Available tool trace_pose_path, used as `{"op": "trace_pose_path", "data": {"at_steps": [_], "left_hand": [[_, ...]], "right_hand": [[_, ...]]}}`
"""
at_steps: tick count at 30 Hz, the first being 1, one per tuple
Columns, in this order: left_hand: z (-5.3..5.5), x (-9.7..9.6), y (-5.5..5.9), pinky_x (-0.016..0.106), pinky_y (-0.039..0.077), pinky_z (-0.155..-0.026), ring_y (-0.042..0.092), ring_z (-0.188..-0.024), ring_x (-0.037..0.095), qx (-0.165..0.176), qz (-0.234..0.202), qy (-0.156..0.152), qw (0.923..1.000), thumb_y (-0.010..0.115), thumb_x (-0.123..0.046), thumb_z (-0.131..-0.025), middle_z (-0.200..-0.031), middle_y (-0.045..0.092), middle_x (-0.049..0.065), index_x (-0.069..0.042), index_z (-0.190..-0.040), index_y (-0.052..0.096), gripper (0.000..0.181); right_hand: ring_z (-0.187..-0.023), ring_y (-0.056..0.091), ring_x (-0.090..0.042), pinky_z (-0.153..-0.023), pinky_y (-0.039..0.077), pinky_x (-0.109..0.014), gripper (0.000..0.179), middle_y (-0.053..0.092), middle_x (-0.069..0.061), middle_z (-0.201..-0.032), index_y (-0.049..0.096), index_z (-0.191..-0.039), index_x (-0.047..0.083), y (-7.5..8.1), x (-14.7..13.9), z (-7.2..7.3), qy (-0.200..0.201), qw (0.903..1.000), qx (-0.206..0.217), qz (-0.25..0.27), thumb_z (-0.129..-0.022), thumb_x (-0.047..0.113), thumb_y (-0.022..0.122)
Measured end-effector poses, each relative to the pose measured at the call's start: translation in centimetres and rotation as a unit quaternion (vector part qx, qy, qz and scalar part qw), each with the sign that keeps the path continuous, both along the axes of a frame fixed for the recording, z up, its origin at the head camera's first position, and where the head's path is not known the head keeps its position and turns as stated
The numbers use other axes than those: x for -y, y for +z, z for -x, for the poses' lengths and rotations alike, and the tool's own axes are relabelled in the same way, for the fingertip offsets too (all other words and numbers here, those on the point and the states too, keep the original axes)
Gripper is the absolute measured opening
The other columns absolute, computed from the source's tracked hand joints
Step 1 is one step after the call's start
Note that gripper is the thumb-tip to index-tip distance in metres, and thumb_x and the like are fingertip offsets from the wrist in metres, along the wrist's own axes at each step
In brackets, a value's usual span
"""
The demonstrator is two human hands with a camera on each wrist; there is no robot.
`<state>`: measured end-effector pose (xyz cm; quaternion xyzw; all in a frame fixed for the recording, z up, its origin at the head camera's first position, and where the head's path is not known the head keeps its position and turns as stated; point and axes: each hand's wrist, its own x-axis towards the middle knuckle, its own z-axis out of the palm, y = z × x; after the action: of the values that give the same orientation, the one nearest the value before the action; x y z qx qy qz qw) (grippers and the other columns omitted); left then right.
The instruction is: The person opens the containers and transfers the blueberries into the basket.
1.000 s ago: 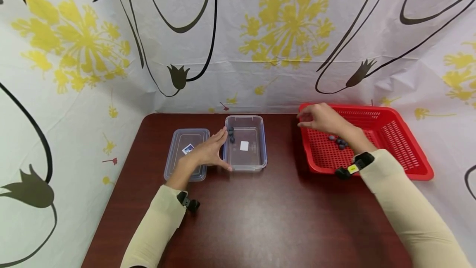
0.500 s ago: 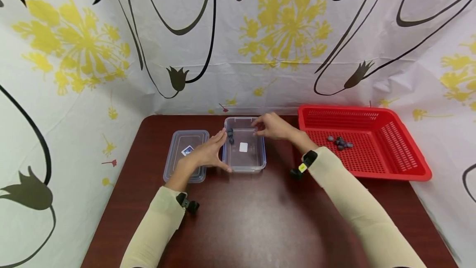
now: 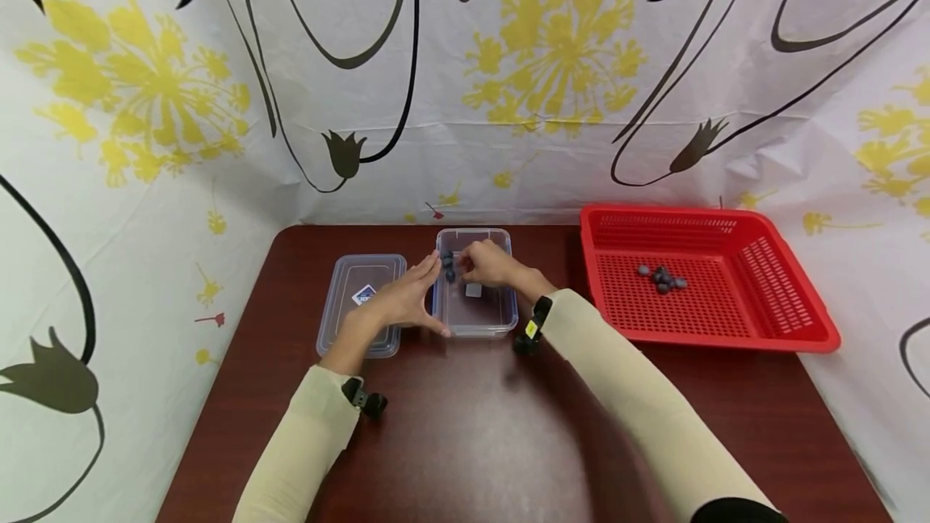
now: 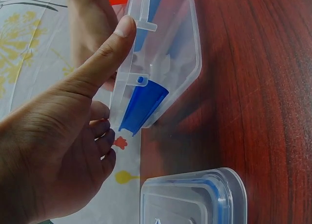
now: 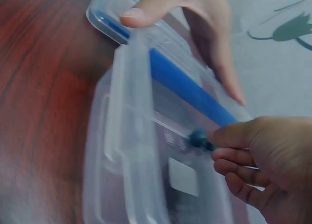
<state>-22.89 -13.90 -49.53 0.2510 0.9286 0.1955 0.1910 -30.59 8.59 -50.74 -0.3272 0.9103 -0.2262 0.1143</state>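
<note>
My left hand [image 3: 395, 301] rests against the left side of a clear plastic container [image 3: 475, 332], thumb and fingers spread along its rim. In the left wrist view the thumb [image 4: 109, 51] lies on the rim near a blue strip. My right hand [image 3: 492, 263] reaches inside the container. Its fingertips pinch what looks like a blueberry [image 5: 209, 145], though blur and the fingers hide most of it. Several dark blueberries [image 3: 448, 265] lie along the container's left inner wall, right beside those fingertips. A white square label [image 3: 474, 290] shows on the container's floor.
Left of the container a clear lid [image 3: 336, 317] with a blue and white sticker lies on the dark wood table [image 3: 465, 426]. A red slotted basket [image 3: 770, 289] stands at the right, with several blueberries [image 3: 663, 279] in it. A patterned cloth [image 3: 407, 103] hangs behind.
My right hand has moved left from over the red basket, across the table and down into the container. The left hand has stayed at the container's left side.
</note>
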Motion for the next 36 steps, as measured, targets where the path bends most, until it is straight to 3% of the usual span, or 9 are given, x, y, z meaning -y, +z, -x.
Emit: {"op": "trace_pose_path", "data": {"at_steps": [6, 13, 18, 26, 36], "left_hand": [[-0.1, 0.0, 0.1, 0.058, 0.034, -0.122, 0.012, -0.162, 0.039, -0.007, 0.002, -0.004, 1.0, 0.089, -0.062, -0.077, -0.179, -0.004, 0.013, -0.002, -0.169, 0.009, 0.137], [0.1, -0.2, 0.0, 0.057, 0.03, -0.124, 0.009, -0.163, 0.038, -0.008, 0.003, -0.006, 0.9999, 0.089, -0.063, -0.076, -0.179, -0.004, 0.012, -0.002, -0.169, 0.01, 0.136], [0.1, -0.2, -0.1, 0.056, 0.029, -0.125, 0.01, -0.163, 0.037, -0.01, 0.001, -0.007, 0.9999, 0.089, -0.062, -0.076, -0.179, -0.004, 0.012, -0.002, -0.169, 0.01, 0.136], [0.1, -0.2, -0.2, 0.056, 0.029, -0.125, 0.01, -0.163, 0.038, -0.012, 0.001, -0.009, 0.9999, 0.09, -0.062, -0.077, -0.179, -0.003, 0.012, -0.002, -0.169, 0.01, 0.136], [0.0, -0.1, 0.1, 0.058, 0.031, -0.124, 0.011, -0.163, 0.039, -0.003, 0.0, 0.002, 1.0, 0.09, -0.063, -0.076, -0.179, -0.004, 0.012, -0.002, -0.169, 0.01, 0.137]], "right_hand": [[-0.069, 0.064, -0.018, -0.064, 0.051, -0.032, 0.009, 0.072, -0.004, -0.077, 0.078, -0.091, 0.005, -1.7, 1.5, -0.4, -0.043, 0.9988, -0.023, -0.005, -0.088, 0.011, 0.084], [-0.079, 0.075, -0.022, -0.073, 0.06, -0.036, 0.02, 0.078, -0.006, -0.086, 0.08, -0.102, 0.003, -3.3, 2.1, -0.6, -0.091, 0.9949, -0.043, 0.007, -0.089, 0.016, 0.088], [-0.078, 0.075, -0.022, -0.074, 0.061, -0.038, 0.017, 0.078, -0.008, -0.085, 0.08, -0.1, 0.003, -3.6, 2.2, -0.8, -0.1, 0.9934, -0.049, 0.024, -0.09, 0.015, 0.086], [-0.079, 0.075, -0.02, -0.076, 0.061, -0.038, 0.013, 0.08, -0.007, -0.089, 0.081, -0.1, 0.005, -2.7, 1.4, -1.3, -0.081, 0.9951, -0.045, 0.033, -0.091, 0.014, 0.084], [-0.078, 0.074, -0.017, -0.073, 0.061, -0.033, 0.012, 0.079, -0.008, -0.089, 0.08, -0.103, 0.002, 0.2, -0.6, -2.2, -0.042, 0.9968, -0.047, 0.049, -0.094, 0.01, 0.08]]}}
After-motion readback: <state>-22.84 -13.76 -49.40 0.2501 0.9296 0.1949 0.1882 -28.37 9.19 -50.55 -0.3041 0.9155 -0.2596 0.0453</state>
